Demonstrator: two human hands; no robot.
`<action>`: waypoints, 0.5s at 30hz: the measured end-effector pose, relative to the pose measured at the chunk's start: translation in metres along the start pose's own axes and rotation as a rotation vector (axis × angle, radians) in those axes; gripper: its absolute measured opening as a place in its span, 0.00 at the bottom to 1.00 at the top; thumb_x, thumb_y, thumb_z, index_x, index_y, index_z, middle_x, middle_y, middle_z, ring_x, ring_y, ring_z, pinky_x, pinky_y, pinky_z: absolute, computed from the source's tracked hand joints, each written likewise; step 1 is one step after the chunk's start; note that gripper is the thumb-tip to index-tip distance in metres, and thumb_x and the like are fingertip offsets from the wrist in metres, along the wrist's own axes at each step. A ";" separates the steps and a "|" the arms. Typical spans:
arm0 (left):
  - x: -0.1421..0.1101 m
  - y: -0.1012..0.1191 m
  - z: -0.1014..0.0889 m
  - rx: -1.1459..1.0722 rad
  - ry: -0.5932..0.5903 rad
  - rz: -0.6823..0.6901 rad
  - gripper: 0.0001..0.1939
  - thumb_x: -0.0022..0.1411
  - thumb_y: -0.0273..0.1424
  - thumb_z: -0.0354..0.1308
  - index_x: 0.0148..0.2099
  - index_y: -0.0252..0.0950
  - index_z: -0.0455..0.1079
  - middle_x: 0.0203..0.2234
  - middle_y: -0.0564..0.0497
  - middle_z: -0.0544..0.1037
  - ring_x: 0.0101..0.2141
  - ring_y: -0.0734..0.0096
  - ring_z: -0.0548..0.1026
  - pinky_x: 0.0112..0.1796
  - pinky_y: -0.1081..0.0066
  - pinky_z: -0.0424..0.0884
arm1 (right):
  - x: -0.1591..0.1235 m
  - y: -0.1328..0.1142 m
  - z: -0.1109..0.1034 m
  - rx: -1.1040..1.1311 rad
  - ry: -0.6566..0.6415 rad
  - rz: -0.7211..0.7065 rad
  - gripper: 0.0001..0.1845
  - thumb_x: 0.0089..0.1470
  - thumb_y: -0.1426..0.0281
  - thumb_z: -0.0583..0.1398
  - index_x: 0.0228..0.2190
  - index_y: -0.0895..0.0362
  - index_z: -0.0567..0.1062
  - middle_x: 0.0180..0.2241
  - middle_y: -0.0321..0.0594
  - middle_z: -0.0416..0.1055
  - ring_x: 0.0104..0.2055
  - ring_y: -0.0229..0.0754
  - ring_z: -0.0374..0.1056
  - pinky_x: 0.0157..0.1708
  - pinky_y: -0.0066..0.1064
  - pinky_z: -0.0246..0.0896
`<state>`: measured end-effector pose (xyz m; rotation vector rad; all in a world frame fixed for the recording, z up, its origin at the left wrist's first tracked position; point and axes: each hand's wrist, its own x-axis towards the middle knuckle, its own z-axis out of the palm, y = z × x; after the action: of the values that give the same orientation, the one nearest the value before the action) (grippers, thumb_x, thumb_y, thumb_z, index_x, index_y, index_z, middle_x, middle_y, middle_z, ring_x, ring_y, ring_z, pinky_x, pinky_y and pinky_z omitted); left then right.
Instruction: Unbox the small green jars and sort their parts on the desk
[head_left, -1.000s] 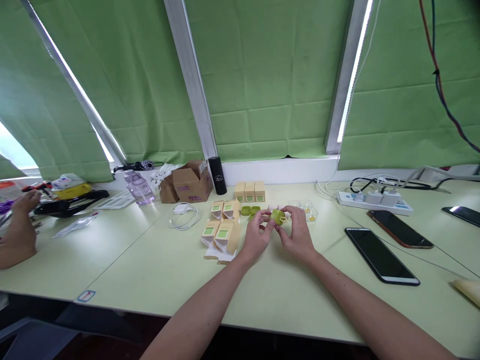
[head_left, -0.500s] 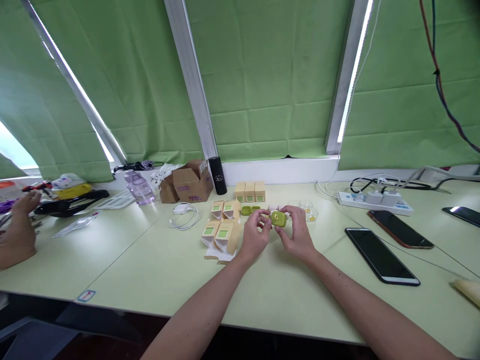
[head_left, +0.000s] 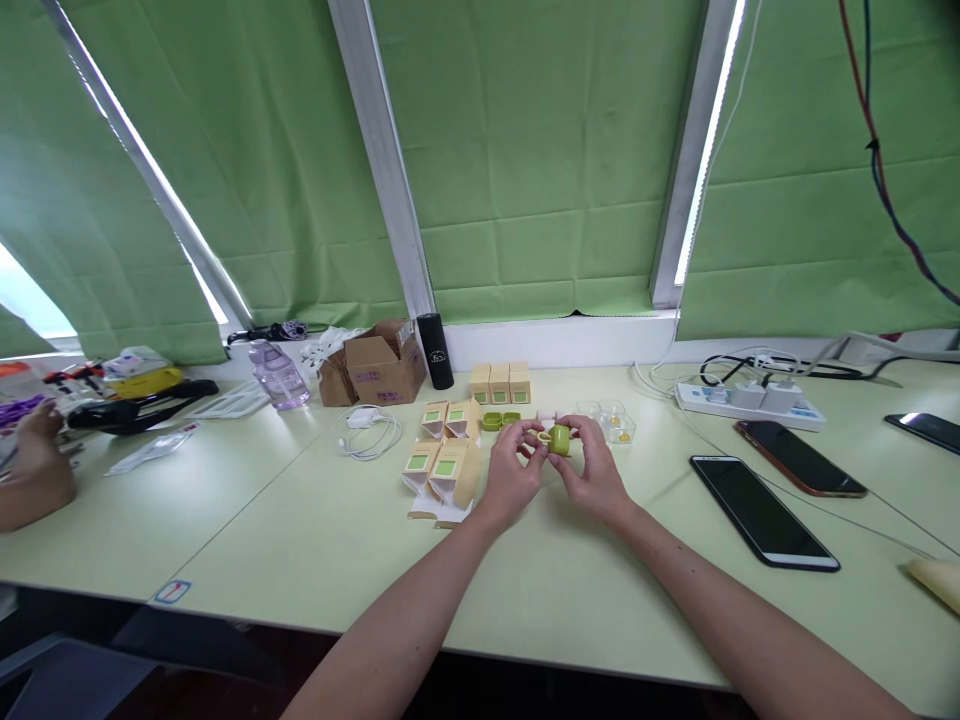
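My right hand [head_left: 596, 475] grips a small olive-green case [head_left: 560, 440] with rounded corners between thumb and fingers. A small cream ring [head_left: 544, 437] shows on its left side, pinched by the fingertips of my left hand [head_left: 514, 470]. Whether the ring is fixed to the case, I cannot tell. Just behind my hands lie more small green pieces [head_left: 500, 421], and clear round cups [head_left: 619, 428] with yellow bits stand to their right. Left of my left hand are several open tan cartons [head_left: 456, 472] with green squares on them.
Three tan boxes [head_left: 499, 384] stand behind, near a black cylinder [head_left: 435, 352] and a brown cardboard box [head_left: 385, 365]. A white cable [head_left: 370, 437] lies left. At right are phones [head_left: 763, 512] and a power strip [head_left: 750, 405]. Another person's hand [head_left: 37, 465] is far left.
The green case has turned between my fingers, so its side and the cream ring at its left now show. The other person's hand has shifted slightly left.
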<state>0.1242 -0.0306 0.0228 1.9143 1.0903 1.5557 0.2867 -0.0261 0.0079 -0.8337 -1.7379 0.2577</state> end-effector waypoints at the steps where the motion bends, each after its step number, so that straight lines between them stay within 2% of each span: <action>1: 0.000 0.000 0.000 0.009 0.001 0.006 0.11 0.64 0.25 0.60 0.48 0.39 0.71 0.42 0.47 0.76 0.37 0.69 0.76 0.39 0.68 0.74 | 0.000 0.001 0.000 0.006 -0.005 0.000 0.21 0.59 0.67 0.61 0.53 0.51 0.66 0.51 0.47 0.69 0.53 0.54 0.66 0.51 0.50 0.67; 15: -0.001 0.000 -0.002 0.104 0.014 0.012 0.07 0.65 0.27 0.60 0.46 0.39 0.73 0.40 0.47 0.75 0.39 0.68 0.76 0.38 0.68 0.74 | 0.002 -0.004 -0.001 0.051 -0.014 -0.003 0.22 0.59 0.70 0.60 0.54 0.50 0.67 0.51 0.46 0.70 0.49 0.51 0.68 0.49 0.46 0.68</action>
<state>0.1226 -0.0314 0.0229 1.9839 1.1884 1.5488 0.2861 -0.0284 0.0118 -0.7940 -1.7386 0.3047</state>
